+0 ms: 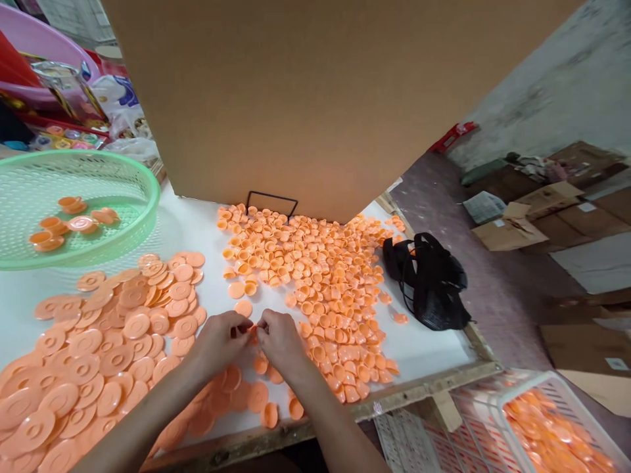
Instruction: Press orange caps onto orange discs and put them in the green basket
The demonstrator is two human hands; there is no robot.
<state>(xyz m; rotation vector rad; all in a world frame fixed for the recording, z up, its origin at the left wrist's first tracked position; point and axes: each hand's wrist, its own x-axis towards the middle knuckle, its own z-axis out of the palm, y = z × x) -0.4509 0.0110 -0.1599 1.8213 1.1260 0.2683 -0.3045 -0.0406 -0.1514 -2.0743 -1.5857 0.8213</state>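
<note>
My left hand [223,338] and my right hand [279,336] meet over the white tabletop, fingers pinched. Between their fingertips sits a small orange piece [253,334], mostly covered, perhaps a toy cup. To the left spreads a heap of flat orange toy saucers [118,358]. A pile of small orange toy cups [315,263] lies beyond and to the right of my hands. Inside a green mesh basket [150,197] at the left are several cups set on saucers [83,224].
A large cardboard sheet [315,98] stands behind the cups, with a black wire frame [272,195] before it. A black bag [436,282] rests near the right edge. Below, a white crate [566,394] holds orange pieces. Cardboard boxes [513,226] are on the floor.
</note>
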